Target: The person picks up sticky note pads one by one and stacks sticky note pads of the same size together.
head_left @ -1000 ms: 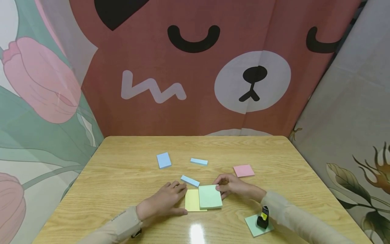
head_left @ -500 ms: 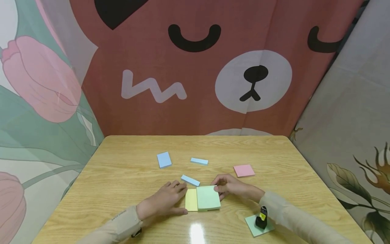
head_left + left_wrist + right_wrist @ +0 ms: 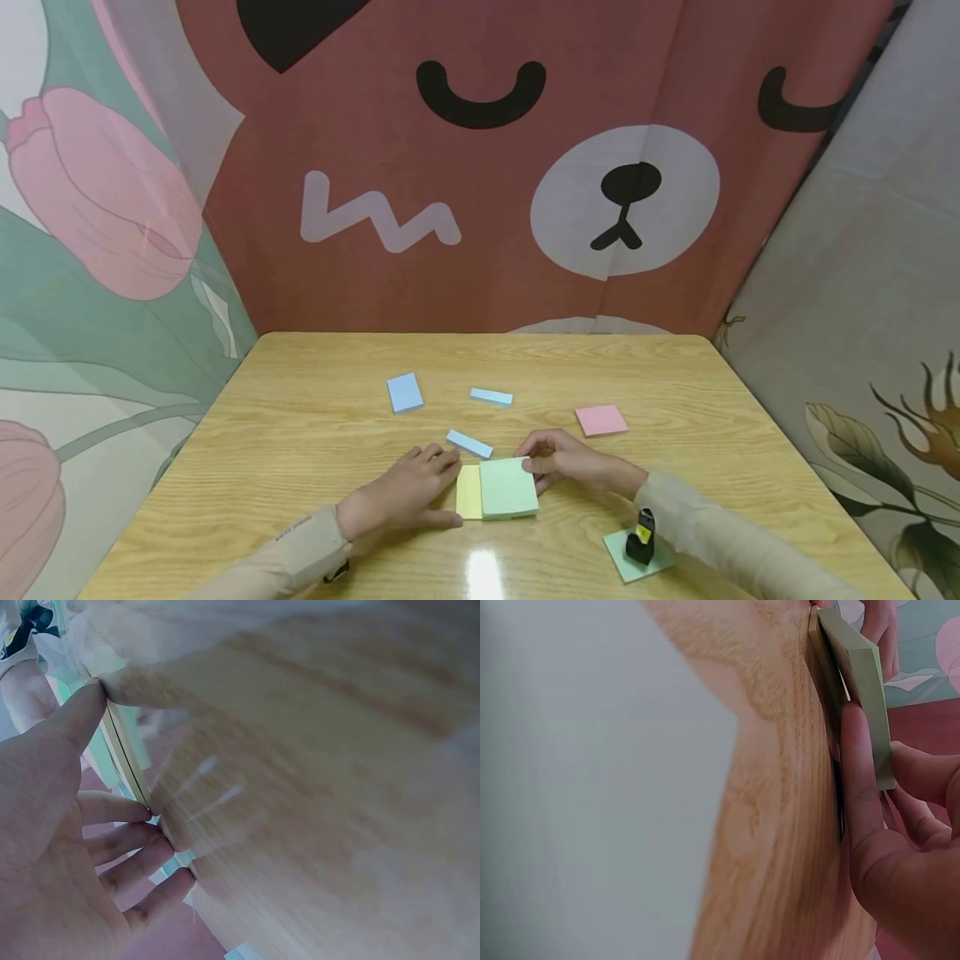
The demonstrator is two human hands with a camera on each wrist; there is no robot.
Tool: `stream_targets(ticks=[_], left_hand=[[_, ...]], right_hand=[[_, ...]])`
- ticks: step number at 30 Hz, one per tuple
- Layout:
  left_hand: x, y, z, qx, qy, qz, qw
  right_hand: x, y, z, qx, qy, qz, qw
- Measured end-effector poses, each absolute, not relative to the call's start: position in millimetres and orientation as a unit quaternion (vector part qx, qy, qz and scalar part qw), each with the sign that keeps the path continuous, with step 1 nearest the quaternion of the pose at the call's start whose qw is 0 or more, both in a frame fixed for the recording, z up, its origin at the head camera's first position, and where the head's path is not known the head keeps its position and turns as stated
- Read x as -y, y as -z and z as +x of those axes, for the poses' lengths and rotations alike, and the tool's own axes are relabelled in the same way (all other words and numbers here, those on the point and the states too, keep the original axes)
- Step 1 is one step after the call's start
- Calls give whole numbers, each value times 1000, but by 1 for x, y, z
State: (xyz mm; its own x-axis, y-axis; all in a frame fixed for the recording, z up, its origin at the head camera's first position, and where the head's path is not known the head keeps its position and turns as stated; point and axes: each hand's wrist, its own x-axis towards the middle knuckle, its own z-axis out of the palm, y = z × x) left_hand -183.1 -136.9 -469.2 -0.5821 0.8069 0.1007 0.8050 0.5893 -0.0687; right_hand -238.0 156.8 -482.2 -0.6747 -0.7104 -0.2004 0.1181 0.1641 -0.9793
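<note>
My right hand [image 3: 570,460] pinches a light green sticky note pad [image 3: 508,492] at its right edge. The right wrist view shows the thumb on one face of the green pad [image 3: 875,705] and a finger on the other. Beneath that pad, a yellow sticky note pad [image 3: 468,493] lies on the table, its left strip visible. A narrow gap shows between the two pads at the near side. My left hand [image 3: 408,492] rests on the table with fingers spread. In the left wrist view its thumb and index fingertip touch the edge of the yellow pad [image 3: 126,754].
Two narrow light blue pads, one near [image 3: 469,444] and one farther [image 3: 491,397], lie beyond the hands. A blue pad [image 3: 405,393] is at back left, a pink pad [image 3: 601,421] at right. Another green pad [image 3: 630,568] lies under the right forearm.
My right hand has slid the green pad leftward, covering more of the yellow pad. The left hand has kept its place.
</note>
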Motion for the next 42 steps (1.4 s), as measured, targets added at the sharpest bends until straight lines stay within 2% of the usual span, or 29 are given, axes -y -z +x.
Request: stream_targets(ticks=[16, 20, 27, 35, 42], left_hand=[[136, 469, -184, 888, -6, -455, 66], [136, 469, -183, 888, -4, -456, 64], [136, 468, -182, 891, -6, -451, 58], [136, 470, -183, 892, -11, -449, 54], [136, 472, -185, 892, -8, -448, 55]], right_hand=[[-152, 475, -232, -690, 605, -219, 331], [-153, 472, -227, -710, 576, -265, 305], [-152, 465, -216, -684, 551, -365, 310], [-146, 459, -205, -747, 459, -420, 236], [-143, 460, -205, -749, 459, -429, 213]])
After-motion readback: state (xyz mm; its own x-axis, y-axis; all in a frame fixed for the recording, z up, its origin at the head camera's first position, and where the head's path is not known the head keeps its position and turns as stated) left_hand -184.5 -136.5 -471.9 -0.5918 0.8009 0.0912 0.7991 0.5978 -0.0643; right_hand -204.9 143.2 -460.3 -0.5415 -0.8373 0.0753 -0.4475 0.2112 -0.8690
